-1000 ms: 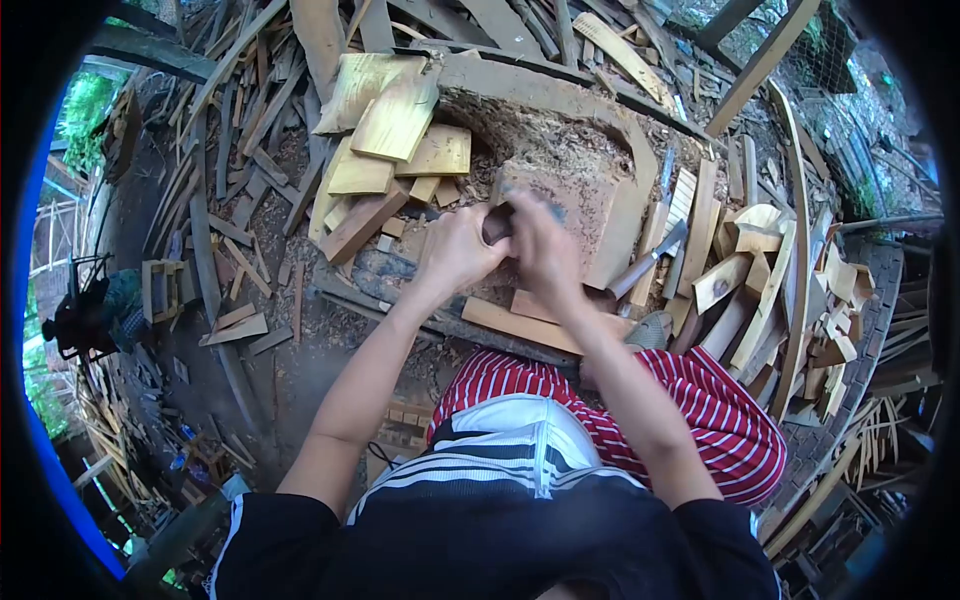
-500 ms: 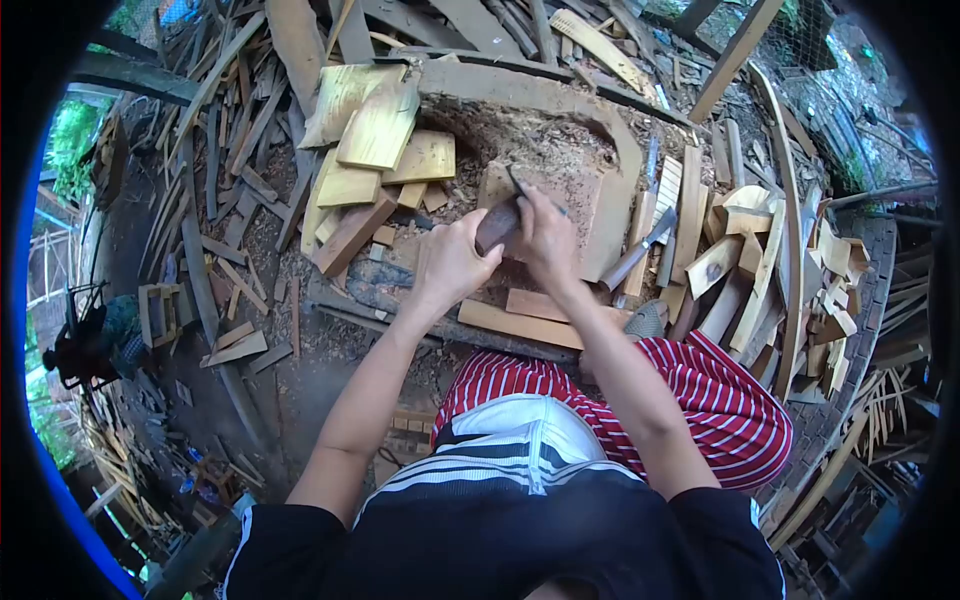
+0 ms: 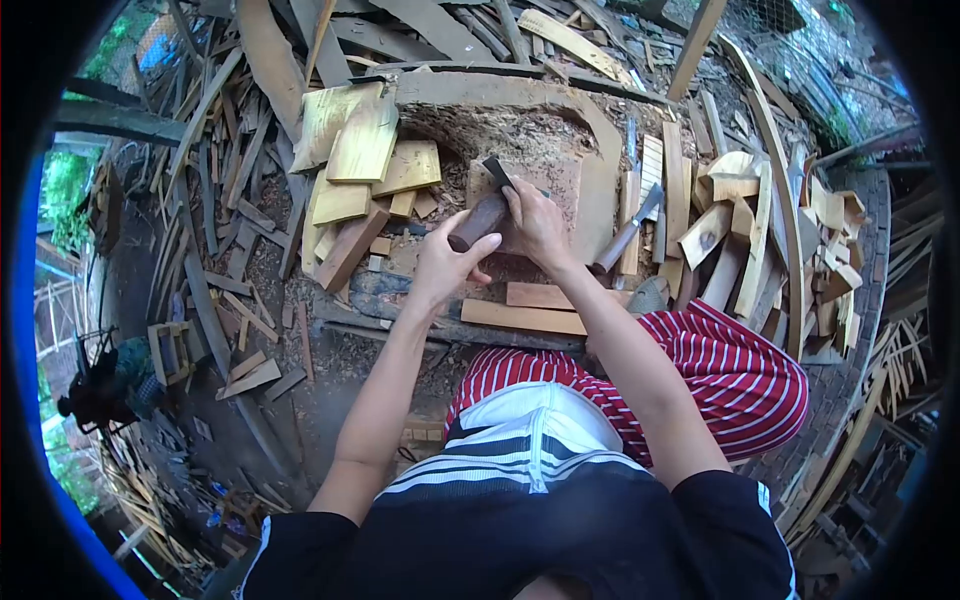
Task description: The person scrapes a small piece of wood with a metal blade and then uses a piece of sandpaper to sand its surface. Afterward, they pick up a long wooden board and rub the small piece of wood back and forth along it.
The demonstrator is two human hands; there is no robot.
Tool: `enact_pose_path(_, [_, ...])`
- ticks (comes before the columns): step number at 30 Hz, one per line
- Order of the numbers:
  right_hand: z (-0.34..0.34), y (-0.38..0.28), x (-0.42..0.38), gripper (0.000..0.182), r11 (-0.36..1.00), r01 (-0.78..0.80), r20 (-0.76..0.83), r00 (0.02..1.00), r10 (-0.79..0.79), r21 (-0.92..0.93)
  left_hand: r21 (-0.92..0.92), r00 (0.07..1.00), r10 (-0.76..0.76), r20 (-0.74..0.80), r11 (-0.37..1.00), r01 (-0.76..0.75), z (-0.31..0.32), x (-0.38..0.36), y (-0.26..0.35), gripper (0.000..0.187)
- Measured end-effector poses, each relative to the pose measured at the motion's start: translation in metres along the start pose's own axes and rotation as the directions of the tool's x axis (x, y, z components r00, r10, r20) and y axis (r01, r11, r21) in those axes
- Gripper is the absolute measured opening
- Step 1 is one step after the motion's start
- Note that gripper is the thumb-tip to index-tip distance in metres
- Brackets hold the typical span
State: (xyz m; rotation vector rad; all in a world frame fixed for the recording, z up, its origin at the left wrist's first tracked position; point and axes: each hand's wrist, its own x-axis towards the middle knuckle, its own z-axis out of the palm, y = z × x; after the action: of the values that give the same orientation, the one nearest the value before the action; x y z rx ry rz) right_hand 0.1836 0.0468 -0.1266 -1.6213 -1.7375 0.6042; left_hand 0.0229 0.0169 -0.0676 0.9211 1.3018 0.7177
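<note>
Over a dusty wooden work block, my left hand is closed around a dark brown, rounded piece of wood. Its thumb lies along the near end of the piece. My right hand is closed on a flat dark metal blade, whose tip points up and to the left, close beyond the wood. How the blade continues under the fingers is hidden, so its kind cannot be made out. The two hands are close together at the far end of the piece.
Pale boards are stacked left of the block. To the right lies a knife with a wooden handle, by a heap of cut wood pieces. Two wooden strips lie before my knees. Scrap wood surrounds the place.
The blade in my right hand has turned and shows more of its broad face. The brown piece is tilted differently in my left hand. The whole view has shifted slightly.
</note>
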Motion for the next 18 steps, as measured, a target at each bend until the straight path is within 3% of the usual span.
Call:
enact_pose_path(3, [-0.003,-0.023,-0.013,0.026,0.99,-0.103,-0.025,0.994,0.106,0.092,0.166,1.0,0.017,0.002,0.986,-0.017,0.001,0.007,-0.003,0.048])
enact_pose_path(5, [-0.007,-0.058,-0.035,0.025,0.979,0.159,-0.049,0.987,-0.154,0.124,0.338,0.98,0.193,-0.044,0.926,-0.168,0.0,0.015,-0.012,0.033])
enact_pose_path(6, [-0.007,-0.072,-0.044,0.025,0.962,0.251,-0.055,0.968,-0.246,0.112,0.321,0.944,0.324,-0.067,0.902,-0.288,0.002,0.009,-0.012,0.023])
enact_pose_path(7, [-0.005,-0.06,-0.041,0.023,0.947,0.281,-0.065,0.96,-0.274,0.155,0.388,0.965,0.257,-0.053,0.896,-0.217,-0.003,0.007,-0.016,0.025])
enact_pose_path(8, [-0.003,-0.044,-0.031,0.022,0.956,0.262,-0.064,0.965,-0.255,0.136,0.451,0.978,0.204,-0.038,0.877,-0.165,-0.005,0.011,-0.018,0.027])
enact_pose_path(9, [-0.004,-0.033,-0.014,0.021,0.987,0.079,-0.038,0.997,-0.074,0.139,0.399,0.956,0.294,-0.022,0.879,-0.261,-0.005,0.014,-0.025,0.029])
enact_pose_path(10, [-0.003,-0.027,-0.01,0.021,0.983,-0.118,0.003,0.993,0.119,0.139,0.4,0.96,0.28,-0.018,0.882,-0.25,-0.005,0.01,-0.02,0.029])
enact_pose_path(12, [-0.001,-0.039,-0.018,0.022,0.994,-0.097,-0.045,0.994,0.099,0.041,0.44,0.975,0.224,0.008,0.874,-0.204,-0.002,0.016,-0.004,0.031])
enact_pose_path(13, [-0.007,-0.058,-0.031,0.023,0.994,0.079,-0.087,0.994,-0.073,0.076,0.505,0.986,0.165,0.008,0.851,-0.147,-0.002,0.02,-0.003,0.028])
enact_pose_path(14, [-0.01,-0.067,-0.038,0.024,0.962,0.252,-0.127,0.963,-0.238,0.109,0.405,0.962,0.268,-0.043,0.885,-0.229,-0.002,0.02,-0.009,0.027])
enact_pose_path(16, [-0.008,-0.05,-0.033,0.024,0.942,0.3,-0.148,0.949,-0.278,0.149,0.548,0.991,0.136,-0.011,0.83,-0.108,-0.004,0.017,-0.003,0.029])
enact_pose_path(17, [-0.013,-0.035,-0.018,0.021,0.989,0.084,-0.022,0.996,-0.082,0.119,0.465,0.967,0.245,0.071,0.849,-0.25,-0.005,0.019,-0.002,0.034])
enact_pose_path(18, [-0.016,-0.026,-0.007,0.018,0.988,-0.139,0.1,0.986,0.132,0.07,0.515,0.96,0.278,0.036,0.818,-0.256,-0.004,0.019,-0.004,0.037])
